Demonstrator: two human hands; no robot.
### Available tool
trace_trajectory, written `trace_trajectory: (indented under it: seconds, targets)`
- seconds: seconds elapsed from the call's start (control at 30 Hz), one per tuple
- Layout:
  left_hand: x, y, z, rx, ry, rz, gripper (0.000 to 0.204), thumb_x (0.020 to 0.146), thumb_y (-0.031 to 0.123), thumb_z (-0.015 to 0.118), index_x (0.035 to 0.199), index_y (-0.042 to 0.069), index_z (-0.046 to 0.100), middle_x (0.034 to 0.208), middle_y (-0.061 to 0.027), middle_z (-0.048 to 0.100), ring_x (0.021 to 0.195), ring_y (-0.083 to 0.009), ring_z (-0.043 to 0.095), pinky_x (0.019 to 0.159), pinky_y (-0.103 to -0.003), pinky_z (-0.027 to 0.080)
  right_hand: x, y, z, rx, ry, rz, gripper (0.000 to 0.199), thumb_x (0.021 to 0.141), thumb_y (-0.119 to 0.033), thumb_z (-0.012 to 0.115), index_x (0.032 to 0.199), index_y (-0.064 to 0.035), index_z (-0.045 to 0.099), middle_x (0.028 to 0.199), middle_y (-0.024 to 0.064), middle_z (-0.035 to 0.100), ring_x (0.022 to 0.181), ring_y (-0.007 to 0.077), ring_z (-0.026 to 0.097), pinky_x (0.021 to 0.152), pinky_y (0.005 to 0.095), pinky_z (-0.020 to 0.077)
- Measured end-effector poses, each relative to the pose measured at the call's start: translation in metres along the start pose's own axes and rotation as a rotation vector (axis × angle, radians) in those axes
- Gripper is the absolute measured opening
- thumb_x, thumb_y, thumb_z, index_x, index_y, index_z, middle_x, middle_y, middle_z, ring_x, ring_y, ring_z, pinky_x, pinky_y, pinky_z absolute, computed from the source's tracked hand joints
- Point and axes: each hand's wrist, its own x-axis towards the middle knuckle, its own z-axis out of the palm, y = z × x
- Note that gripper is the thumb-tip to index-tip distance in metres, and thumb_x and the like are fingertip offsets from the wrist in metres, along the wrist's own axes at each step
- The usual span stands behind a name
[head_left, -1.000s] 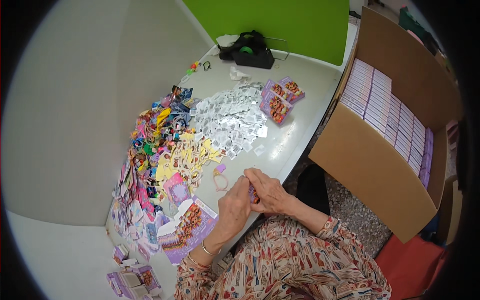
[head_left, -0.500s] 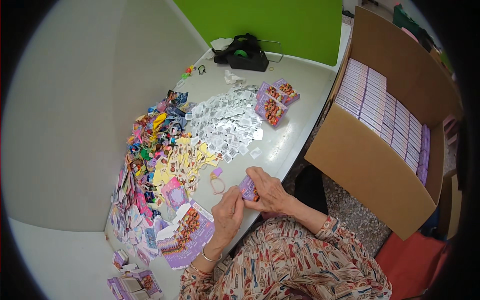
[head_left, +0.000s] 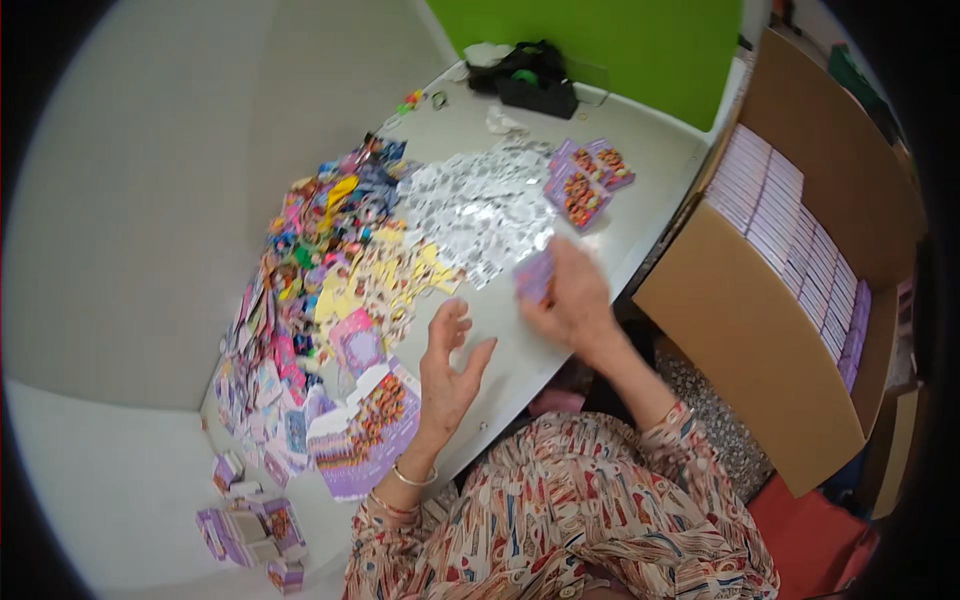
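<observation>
My right hand (head_left: pixel 578 295), blurred by motion, grips a small purple printed box (head_left: pixel 535 277) over the table, just below several like purple boxes (head_left: pixel 582 197). My left hand (head_left: pixel 449 370) is raised with its thumb and fingers apart, holding nothing. Beside it on the left lies a fanned stack of flat purple printed cartons (head_left: pixel 362 435). Beyond the left hand are a heap of yellow picture cut-outs (head_left: pixel 395 275) and a wide spread of small white printed labels (head_left: pixel 480 205).
Mixed colourful trinkets (head_left: pixel 305 255) and pink packets (head_left: pixel 265 365) line the table's left side. A black tape dispenser (head_left: pixel 537 97) stands at the back. On the right, an open cardboard carton (head_left: pixel 745 345) holds rows of purple boxes (head_left: pixel 775 220). Folded purple boxes (head_left: pixel 250 530) lie at lower left.
My right hand has moved away from my left, carrying the purple box up the table. My left hand has let go of the box and spread its fingers. The view has shifted slightly.
</observation>
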Motion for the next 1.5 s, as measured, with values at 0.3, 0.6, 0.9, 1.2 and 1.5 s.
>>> trace_trajectory:
  seconds: [0.3, 0.6, 0.9, 1.2, 1.5]
  targets:
    - [-0.052, -0.020, -0.026, 0.300, -0.316, 0.095, 0.031, 0.083, 0.013, 0.070, 0.111, 0.002, 0.062, 0.118, -0.0153, 0.061, 0.110, -0.0301, 0.058, 0.095, -0.037, 0.045, 0.064, 0.074, 0.021, -0.520, 0.046, 0.002, 0.088, 0.073, -0.040, 0.075, 0.141, -0.0014, 0.033, 0.141, 0.0223, 0.038, 0.125, 0.0388, 0.038, 0.100, 0.0503, 0.0317]
    - [-0.019, -0.054, -0.145, 0.812, 0.096, 0.052, 0.048, 0.080, 0.027, 0.074, 0.116, -0.001, 0.058, 0.119, -0.0199, 0.059, 0.113, -0.0352, 0.053, 0.097, -0.042, 0.041, -0.003, -0.021, 0.025, -0.228, -0.012, -0.220, 0.088, 0.074, -0.034, 0.077, 0.141, 0.0008, 0.032, 0.147, 0.0243, 0.028, 0.134, 0.0432, 0.027, 0.108, 0.0530, 0.0229]
    - [-0.011, -0.053, -0.162, 0.881, -0.056, 0.070, 0.073, 0.073, 0.045, 0.077, 0.124, -0.001, 0.053, 0.126, -0.0231, 0.054, 0.118, -0.0403, 0.047, 0.101, -0.046, 0.036, -0.063, -0.062, 0.028, 0.114, -0.361, -0.258, 0.070, 0.072, -0.028, 0.079, 0.124, 0.0048, 0.044, 0.140, 0.0270, 0.035, 0.128, 0.0461, 0.033, 0.105, 0.0523, 0.0308]
    - [-0.060, -0.048, -0.135, 0.982, -0.263, 0.122, 0.086, 0.067, 0.043, 0.079, 0.133, 0.003, 0.043, 0.129, -0.0166, 0.045, 0.122, -0.0356, 0.040, 0.101, -0.046, 0.029, -0.074, -0.089, 0.033, 0.287, -0.442, -0.329, 0.063, 0.073, -0.027, 0.078, 0.118, 0.0059, 0.049, 0.127, 0.0231, 0.047, 0.119, 0.0418, 0.043, 0.098, 0.0478, 0.0393]
    - [-0.019, 0.001, -0.086, 0.781, 0.136, 0.318, 0.017, 0.078, 0.004, 0.066, 0.095, 0.004, 0.063, 0.086, -0.0058, 0.060, 0.093, -0.0269, 0.051, 0.086, -0.037, 0.035, -0.058, -0.125, 0.050, 0.344, -0.407, -0.134, 0.098, 0.065, -0.032, 0.083, 0.134, 0.0105, 0.028, 0.119, 0.0265, 0.047, 0.106, 0.0415, 0.048, 0.092, 0.0449, 0.0417]
